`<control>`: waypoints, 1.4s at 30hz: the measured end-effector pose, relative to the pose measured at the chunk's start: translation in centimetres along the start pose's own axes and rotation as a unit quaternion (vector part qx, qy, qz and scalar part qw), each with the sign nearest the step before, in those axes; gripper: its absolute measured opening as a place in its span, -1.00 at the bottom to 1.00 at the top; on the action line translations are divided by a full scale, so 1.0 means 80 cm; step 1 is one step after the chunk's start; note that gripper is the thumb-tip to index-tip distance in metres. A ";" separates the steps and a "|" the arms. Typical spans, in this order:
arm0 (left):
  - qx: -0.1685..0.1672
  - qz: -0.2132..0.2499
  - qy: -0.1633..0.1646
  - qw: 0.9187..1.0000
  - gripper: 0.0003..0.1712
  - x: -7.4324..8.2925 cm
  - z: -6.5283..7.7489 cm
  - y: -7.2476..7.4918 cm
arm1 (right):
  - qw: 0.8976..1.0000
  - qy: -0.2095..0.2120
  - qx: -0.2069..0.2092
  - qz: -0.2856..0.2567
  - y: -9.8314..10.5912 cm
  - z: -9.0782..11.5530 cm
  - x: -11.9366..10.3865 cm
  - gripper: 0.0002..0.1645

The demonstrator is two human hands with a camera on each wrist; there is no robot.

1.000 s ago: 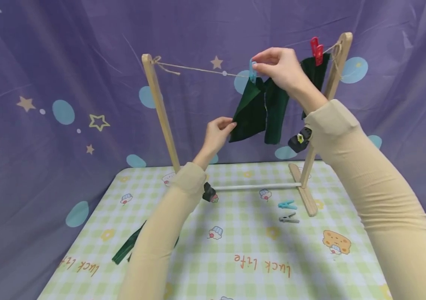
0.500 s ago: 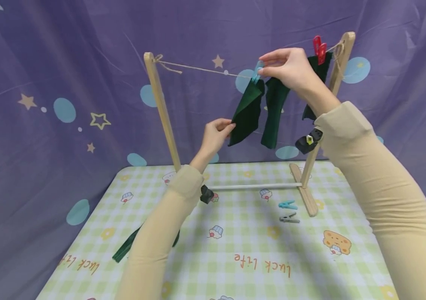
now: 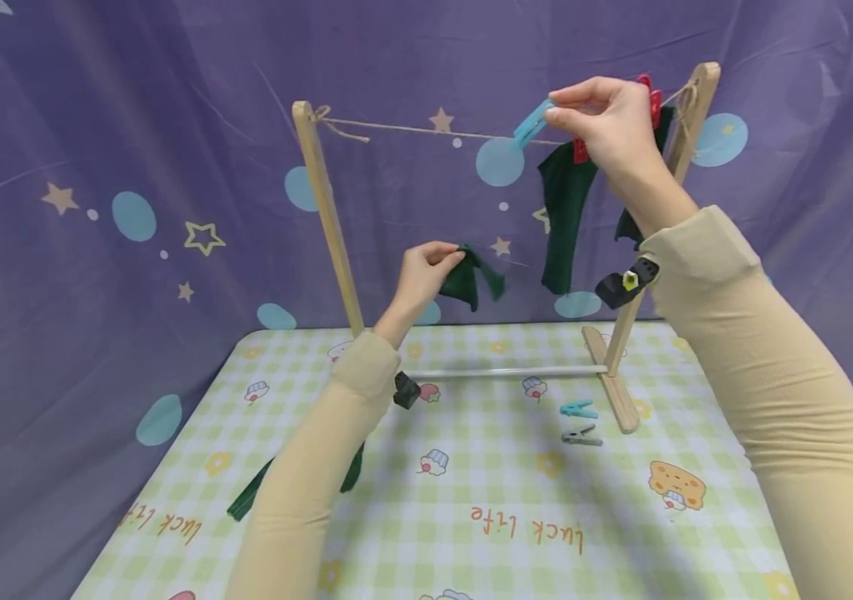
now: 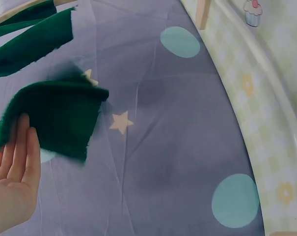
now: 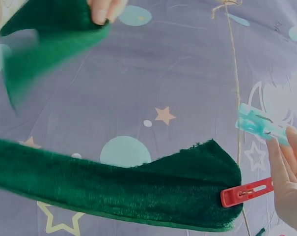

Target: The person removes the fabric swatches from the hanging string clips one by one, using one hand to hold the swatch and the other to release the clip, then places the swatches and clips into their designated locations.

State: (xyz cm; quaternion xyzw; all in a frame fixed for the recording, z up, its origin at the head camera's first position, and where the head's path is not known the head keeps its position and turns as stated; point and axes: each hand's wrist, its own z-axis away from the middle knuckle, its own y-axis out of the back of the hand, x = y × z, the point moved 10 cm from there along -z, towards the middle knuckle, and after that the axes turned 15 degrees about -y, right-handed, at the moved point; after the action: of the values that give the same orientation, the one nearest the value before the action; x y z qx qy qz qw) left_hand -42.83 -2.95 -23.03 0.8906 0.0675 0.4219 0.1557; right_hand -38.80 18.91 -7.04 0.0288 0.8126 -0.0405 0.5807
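My left hand (image 3: pixel 425 279) pinches a dark green cloth piece (image 3: pixel 460 283) by its edge, below the line; the cloth hangs folded and its free end is blurred. Up at the string (image 3: pixel 426 131), my right hand (image 3: pixel 610 125) pinches a light blue clothespin (image 3: pixel 531 125) between thumb and fingers. In the right wrist view this clothespin (image 5: pixel 258 122) lies beside the string with no cloth in it. Another green cloth (image 3: pixel 567 221) hangs from the line by a red clothespin (image 5: pixel 246 192), partly hidden behind my right hand in the head view.
A further green cloth hangs by a red clothespin (image 3: pixel 655 104) near the right wooden post (image 3: pixel 689 125). A blue clothespin (image 3: pixel 579 409) and a grey clothespin (image 3: pixel 581 436) lie on the checked tablecloth (image 3: pixel 486 483). Green cloth (image 3: pixel 250 492) lies under my left arm.
The blue clothespin has come off the line and the cloth, moving right and up with my right hand. The cloth's top has dropped away from the string, still held by my left hand.
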 end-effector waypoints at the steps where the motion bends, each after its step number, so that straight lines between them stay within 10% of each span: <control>1: -0.006 -0.002 0.006 1.000 -0.72 -0.003 0.002 0.000 | 1.000 -0.001 0.002 -0.014 0.003 0.000 0.000 -0.79; 15: -0.072 -0.030 0.076 0.994 -0.67 -0.036 0.022 0.004 | 0.994 -0.027 -0.025 -0.102 0.017 0.011 0.013 -0.78; 42: -0.174 -0.085 0.113 0.975 -0.69 -0.059 0.073 0.019 | 0.996 -0.055 -0.064 0.030 0.025 0.067 0.108 -0.70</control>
State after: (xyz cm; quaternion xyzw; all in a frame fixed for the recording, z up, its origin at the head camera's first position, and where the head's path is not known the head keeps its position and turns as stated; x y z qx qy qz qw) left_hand -41.32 -6.82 -29.48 0.7875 0.0857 0.5106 0.3345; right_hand -36.34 20.36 -17.01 0.0137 0.7791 0.0280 0.6261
